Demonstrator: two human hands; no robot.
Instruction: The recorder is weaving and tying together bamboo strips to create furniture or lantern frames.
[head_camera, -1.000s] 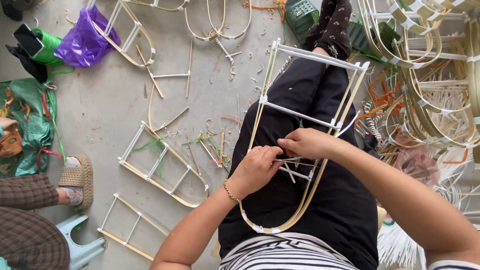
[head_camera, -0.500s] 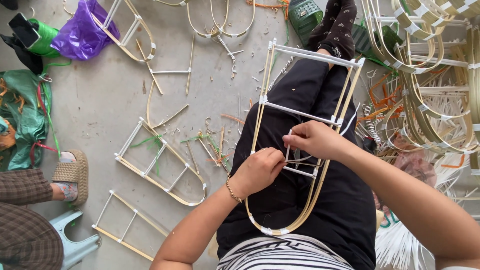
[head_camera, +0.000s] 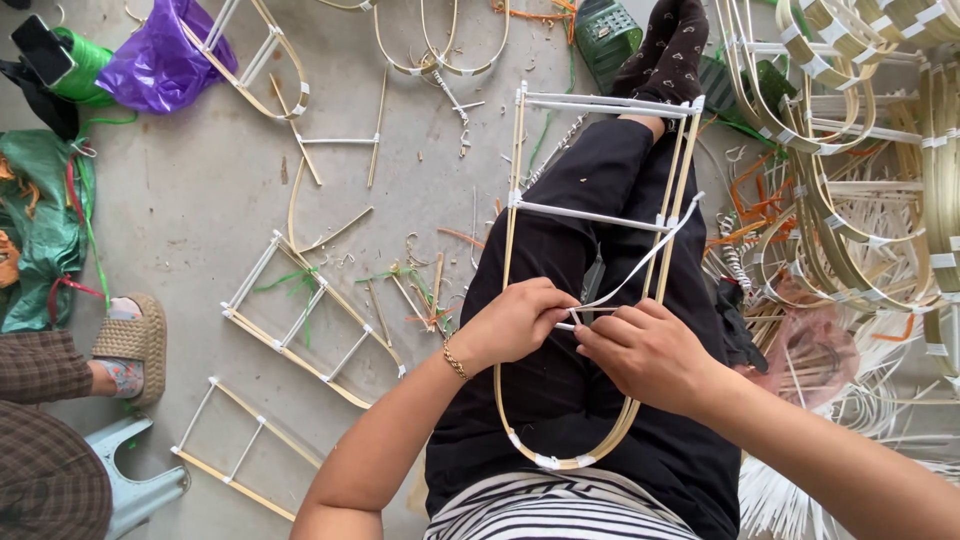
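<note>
Both hands, left hand (head_camera: 515, 322) and right hand (head_camera: 645, 352), pinch the flat white binding strip (head_camera: 640, 268) at a crossbar of the U-shaped bamboo frame (head_camera: 518, 160) lying across the lap; a slack pull could loosen that wrap.

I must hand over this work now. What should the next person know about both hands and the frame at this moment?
Left hand: pinches the white strip at a crossbar of the bamboo frame.
Right hand: grips the same crossbar from the other side.
The frame lies on the person's lap.
Done: two upper crossbars and the curved bottom show white binding.
Left: the crossbar in hand; the strip hangs loose towards the right rail.
Other frames lie on the floor.
</note>
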